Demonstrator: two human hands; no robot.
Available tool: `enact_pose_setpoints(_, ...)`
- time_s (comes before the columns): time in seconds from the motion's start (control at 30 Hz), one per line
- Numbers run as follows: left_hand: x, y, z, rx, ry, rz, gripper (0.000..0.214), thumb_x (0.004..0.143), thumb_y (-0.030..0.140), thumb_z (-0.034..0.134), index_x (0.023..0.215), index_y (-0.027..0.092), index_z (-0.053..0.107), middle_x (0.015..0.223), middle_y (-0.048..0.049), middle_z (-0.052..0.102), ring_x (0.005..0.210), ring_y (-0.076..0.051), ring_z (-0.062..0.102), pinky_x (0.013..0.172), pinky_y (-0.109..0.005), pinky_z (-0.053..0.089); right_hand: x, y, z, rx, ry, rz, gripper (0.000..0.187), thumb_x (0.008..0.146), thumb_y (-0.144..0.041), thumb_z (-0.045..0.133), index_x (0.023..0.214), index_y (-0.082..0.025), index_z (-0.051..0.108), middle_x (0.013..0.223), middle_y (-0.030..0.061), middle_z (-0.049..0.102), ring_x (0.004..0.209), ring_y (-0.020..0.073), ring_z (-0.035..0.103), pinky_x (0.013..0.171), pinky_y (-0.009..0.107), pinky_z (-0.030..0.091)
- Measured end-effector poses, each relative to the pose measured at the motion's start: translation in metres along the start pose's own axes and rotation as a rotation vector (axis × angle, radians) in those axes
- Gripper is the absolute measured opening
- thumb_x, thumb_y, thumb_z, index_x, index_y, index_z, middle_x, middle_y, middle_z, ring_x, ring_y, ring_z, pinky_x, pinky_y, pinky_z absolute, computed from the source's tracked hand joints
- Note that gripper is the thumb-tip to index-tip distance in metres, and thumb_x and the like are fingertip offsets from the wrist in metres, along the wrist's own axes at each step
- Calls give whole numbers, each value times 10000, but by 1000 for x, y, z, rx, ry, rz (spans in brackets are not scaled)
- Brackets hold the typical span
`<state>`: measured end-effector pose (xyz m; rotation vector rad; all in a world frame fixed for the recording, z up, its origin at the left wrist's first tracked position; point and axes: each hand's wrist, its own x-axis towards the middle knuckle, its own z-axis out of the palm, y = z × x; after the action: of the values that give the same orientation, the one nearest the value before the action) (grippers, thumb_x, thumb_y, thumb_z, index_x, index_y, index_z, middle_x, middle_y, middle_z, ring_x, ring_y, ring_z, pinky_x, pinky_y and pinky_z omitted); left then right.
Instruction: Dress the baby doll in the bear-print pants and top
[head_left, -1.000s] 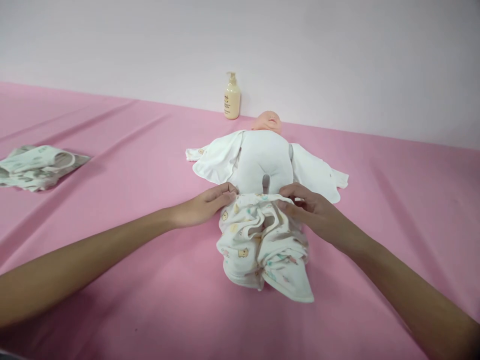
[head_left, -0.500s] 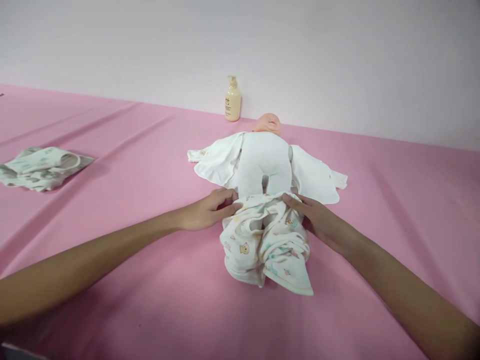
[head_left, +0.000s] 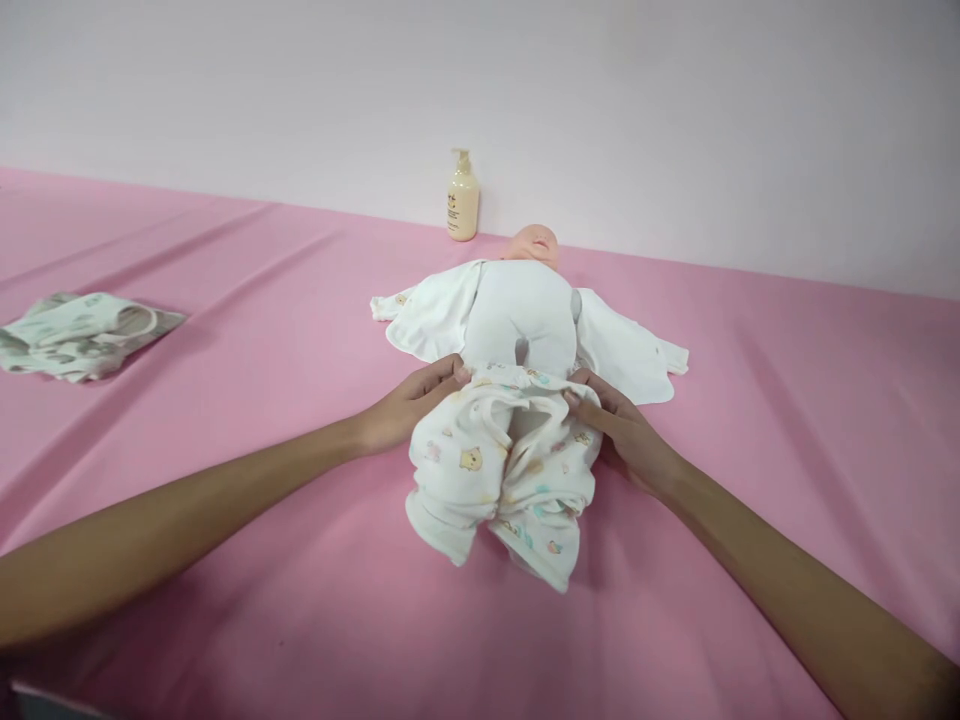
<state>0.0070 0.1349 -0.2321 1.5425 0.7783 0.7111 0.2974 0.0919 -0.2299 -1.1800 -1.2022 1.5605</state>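
A baby doll lies on its back on the pink sheet, head towards the wall. An open white top is spread under its white cloth body. Printed baby trousers cover its legs, bunched up to the hips. My left hand grips the left side of the waistband. My right hand grips the right side, fingers curled into the cloth.
A cream pump bottle stands by the wall behind the doll's head. A folded printed garment lies at the far left on the sheet.
Both hands have drawn the trousers' waistband up the doll towards its hips. The trouser legs have straightened and shifted left.
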Motion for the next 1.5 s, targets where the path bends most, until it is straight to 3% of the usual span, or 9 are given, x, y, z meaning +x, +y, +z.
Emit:
enact_pose_setpoints(0.13, 5, -3, -15, 65, -61, 17, 466, 1046, 557, 624, 812, 200, 438, 762, 40, 375, 674, -118, 356, 603, -259, 321, 2, -1, -3, -21, -49, 5, 382, 875, -552, 815, 1045, -251, 652, 1120, 47, 743, 986, 254, 701, 853, 382, 549)
enact_pose_setpoints(0.33, 10, -3, -22, 116, -20, 146, 346, 1012, 491, 680, 880, 187, 582, 874, -9, 556, 813, -157, 510, 724, -281, 414, 5, -6, -7, -26, 13, -112, 296, 947, -550, 695, 947, -254, 692, 1077, 53, 745, 1048, 290, 678, 949, 430, 542)
enact_pose_setpoints(0.6, 10, 11, -19, 572, 90, 339, 279, 1030, 494, 622, 999, 218, 654, 937, -35, 590, 884, -200, 490, 842, -343, 437, -2, -12, -3, -146, 44, -188, 327, 944, -488, 720, 1181, -264, 741, 1031, 37, 731, 991, 257, 658, 888, 384, 528)
enact_pose_setpoints(0.8, 17, 17, -15, 593, 117, 343, 288, 1083, 492, 538, 1054, 216, 616, 1015, -53, 622, 916, -201, 525, 840, -344, 448, -2, -10, 3, -210, 93, -195, 397, 940, -522, 744, 1250, -275, 732, 1058, 29, 722, 1018, 240, 649, 895, 371, 530)
enact_pose_setpoints(1.0, 26, 15, -17, 555, 122, 221, 323, 1076, 526, 521, 1040, 214, 601, 922, -32, 588, 819, -181, 484, 739, -310, 419, -2, -8, 9, -416, 255, -254, 363, 961, -579, 716, 1146, -269, 751, 1184, 45, 754, 1095, 255, 667, 945, 383, 525)
enact_pose_setpoints(1.2, 31, 18, -22, 594, 92, 236, 324, 1061, 530, 551, 1055, 220, 644, 985, -48, 634, 861, -191, 507, 797, -323, 456, -2, -12, 15, -504, 386, -308, 227, 967, -450, 710, 1118, -287, 758, 1121, 40, 754, 943, 233, 654, 821, 368, 516)
enact_pose_setpoints(1.33, 40, 17, -27, 597, 99, 358, 280, 1081, 486, 523, 1039, 224, 612, 1245, -101, 637, 1123, -239, 545, 1000, -398, 482, 5, -30, 18, -581, 348, -345, 192, 955, -422, 708, 1067, -271, 748, 1118, 34, 739, 1010, 246, 647, 876, 379, 487)
enact_pose_setpoints(1.43, 48, 11, -26, 538, 80, 419, 235, 1091, 448, 521, 1044, 226, 582, 1449, -126, 527, 1350, -261, 468, 1131, -441, 437, 16, -46, 16, -709, 263, -273, 318, 969, -525, 663, 843, -235, 689, 850, 23, 650, 805, 213, 580, 719, 358, 412)
enact_pose_setpoints(1.5, 52, 8, -24, 442, 62, 389, 243, 1102, 459, 506, 1080, 225, 570, 1424, -125, 531, 1324, -246, 498, 1112, -428, 456, 27, -55, 15, -799, 184, -232, 484, 962, -590, 657, 670, -215, 568, 710, 8, 524, 680, 173, 473, 643, 345, 328)
